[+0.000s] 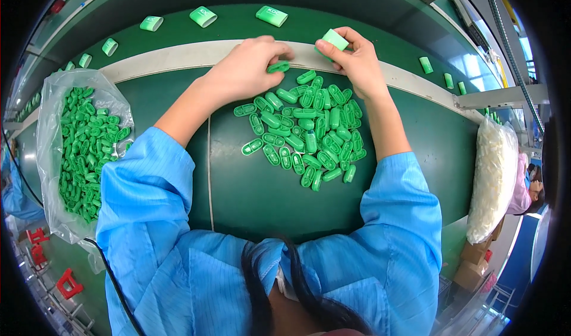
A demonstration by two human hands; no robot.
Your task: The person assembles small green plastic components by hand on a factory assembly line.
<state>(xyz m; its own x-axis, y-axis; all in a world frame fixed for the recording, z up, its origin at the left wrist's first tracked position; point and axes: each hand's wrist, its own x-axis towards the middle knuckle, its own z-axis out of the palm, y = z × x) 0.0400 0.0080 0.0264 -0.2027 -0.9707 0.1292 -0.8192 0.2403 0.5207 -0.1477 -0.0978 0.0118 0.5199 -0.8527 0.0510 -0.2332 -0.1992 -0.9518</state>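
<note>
In my left hand (253,65), a small green oval plastic cap (278,67) is pinched between thumb and fingers, just over the near side of the pale rail. My right hand (357,62) grips a light green, flat-sided plastic sleeve (335,40) above that rail, thumb on its near face. The two hands are apart, and so are cap and sleeve. Below them a loose pile of green oval caps (306,124) lies on the dark green tabletop (262,199), some hollow side up, others turned over.
Beyond the pale rail (166,56), several green sleeves (272,16) lie spaced out on a green belt (238,23). A clear plastic bag (52,157) full of green caps stands at left. At right is a bag of whitish pieces (492,181). Red stools (69,283) stand lower left.
</note>
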